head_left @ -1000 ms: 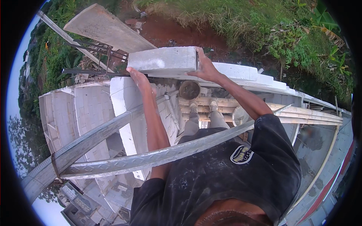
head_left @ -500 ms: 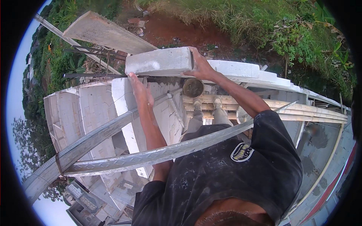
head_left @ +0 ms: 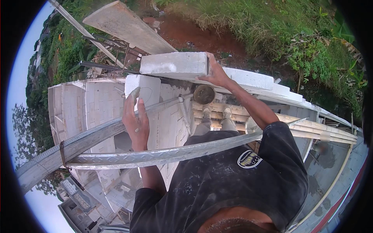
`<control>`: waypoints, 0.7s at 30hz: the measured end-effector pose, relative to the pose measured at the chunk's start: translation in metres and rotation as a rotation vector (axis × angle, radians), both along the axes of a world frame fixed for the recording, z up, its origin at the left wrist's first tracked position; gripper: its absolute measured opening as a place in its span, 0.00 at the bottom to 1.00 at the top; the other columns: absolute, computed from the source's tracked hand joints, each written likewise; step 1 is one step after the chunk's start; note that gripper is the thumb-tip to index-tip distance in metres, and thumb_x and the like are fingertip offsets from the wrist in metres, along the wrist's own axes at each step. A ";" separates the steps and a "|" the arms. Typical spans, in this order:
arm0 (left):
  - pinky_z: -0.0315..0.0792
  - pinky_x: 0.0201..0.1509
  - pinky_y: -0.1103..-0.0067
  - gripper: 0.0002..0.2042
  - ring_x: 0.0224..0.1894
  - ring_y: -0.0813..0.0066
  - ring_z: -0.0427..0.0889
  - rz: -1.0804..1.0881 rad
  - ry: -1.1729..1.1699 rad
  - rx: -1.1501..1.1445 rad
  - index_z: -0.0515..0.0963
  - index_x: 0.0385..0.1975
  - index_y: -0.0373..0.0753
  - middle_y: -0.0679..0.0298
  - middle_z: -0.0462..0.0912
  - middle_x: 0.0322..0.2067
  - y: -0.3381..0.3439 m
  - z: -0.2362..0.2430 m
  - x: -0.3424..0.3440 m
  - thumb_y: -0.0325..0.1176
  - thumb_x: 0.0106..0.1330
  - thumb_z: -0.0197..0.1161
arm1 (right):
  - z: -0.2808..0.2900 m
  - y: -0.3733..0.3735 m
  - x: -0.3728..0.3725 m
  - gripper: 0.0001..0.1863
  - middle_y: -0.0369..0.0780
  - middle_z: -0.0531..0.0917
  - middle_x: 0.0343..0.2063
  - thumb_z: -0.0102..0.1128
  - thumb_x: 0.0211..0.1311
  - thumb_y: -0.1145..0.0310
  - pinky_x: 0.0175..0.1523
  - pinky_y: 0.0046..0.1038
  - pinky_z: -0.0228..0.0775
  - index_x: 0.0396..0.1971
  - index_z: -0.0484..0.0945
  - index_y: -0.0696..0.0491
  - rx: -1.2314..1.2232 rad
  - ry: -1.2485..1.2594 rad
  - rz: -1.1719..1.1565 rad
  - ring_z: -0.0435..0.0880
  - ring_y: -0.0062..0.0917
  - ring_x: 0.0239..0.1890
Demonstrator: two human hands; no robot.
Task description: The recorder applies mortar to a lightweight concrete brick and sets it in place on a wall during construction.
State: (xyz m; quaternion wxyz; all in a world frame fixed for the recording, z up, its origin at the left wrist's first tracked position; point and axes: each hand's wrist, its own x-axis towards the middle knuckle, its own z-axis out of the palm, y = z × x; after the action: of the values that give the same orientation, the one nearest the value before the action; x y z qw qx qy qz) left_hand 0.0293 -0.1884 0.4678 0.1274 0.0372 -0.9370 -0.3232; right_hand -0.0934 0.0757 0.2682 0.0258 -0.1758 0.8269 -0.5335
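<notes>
My right hand [head_left: 217,75] grips the right end of a pale rectangular block [head_left: 171,64] lying on top of the wall. My left hand [head_left: 136,120] is lower and to the left, in front of a white upright block [head_left: 149,85], with a small grey-green object [head_left: 135,92] at its fingertips that I cannot make out. A round bucket of dark grey material [head_left: 204,94] sits just below the right hand, above my feet.
A row of white blocks [head_left: 252,79] runs right along the wall. Metal beams [head_left: 198,149] cross my arms and body. Bamboo poles [head_left: 318,130] form the platform. A tilted board [head_left: 124,25] and metal rods stand at the upper left; beyond lies a drop to soil and grass.
My left hand has let go of the block's left end and moved down and left, now with a small object at its fingertips. The right hand stays on the block.
</notes>
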 end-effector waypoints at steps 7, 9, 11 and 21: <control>0.62 0.67 0.61 0.16 0.63 0.42 0.66 0.018 0.143 -0.354 0.71 0.54 0.25 0.39 0.68 0.59 -0.011 -0.015 -0.024 0.26 0.69 0.54 | 0.003 -0.004 0.002 0.54 0.51 0.66 0.59 0.79 0.42 0.61 0.68 0.38 0.59 0.65 0.51 0.58 -0.062 -0.080 0.007 0.67 0.43 0.64; 0.62 0.67 0.61 0.17 0.63 0.42 0.66 0.032 0.130 -0.384 0.71 0.54 0.24 0.38 0.68 0.59 -0.013 -0.028 -0.032 0.27 0.68 0.55 | 0.000 -0.003 0.002 0.56 0.53 0.69 0.58 0.80 0.42 0.62 0.68 0.37 0.59 0.66 0.48 0.56 -0.007 -0.008 0.001 0.69 0.41 0.63; 0.63 0.66 0.60 0.18 0.63 0.42 0.66 0.044 0.117 -0.417 0.71 0.54 0.24 0.37 0.67 0.59 -0.010 -0.035 -0.038 0.28 0.67 0.56 | 0.002 -0.003 0.001 0.56 0.53 0.69 0.58 0.80 0.42 0.62 0.68 0.37 0.59 0.66 0.48 0.56 0.007 -0.010 0.000 0.69 0.41 0.63; 0.61 0.61 0.50 0.29 0.67 0.49 0.60 0.043 -0.197 -0.749 0.69 0.62 0.41 0.53 0.64 0.65 -0.011 -0.071 -0.059 0.40 0.61 0.67 | -0.003 0.001 -0.001 0.56 0.52 0.63 0.62 0.78 0.44 0.59 0.72 0.40 0.54 0.68 0.48 0.57 0.071 0.038 0.028 0.61 0.46 0.67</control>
State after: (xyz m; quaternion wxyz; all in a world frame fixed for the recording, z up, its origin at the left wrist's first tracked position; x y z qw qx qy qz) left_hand -0.0292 -0.1999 0.3969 0.0484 0.0384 -0.9969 0.0491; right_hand -0.0947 0.0771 0.2656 0.0236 -0.1966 0.8430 -0.5001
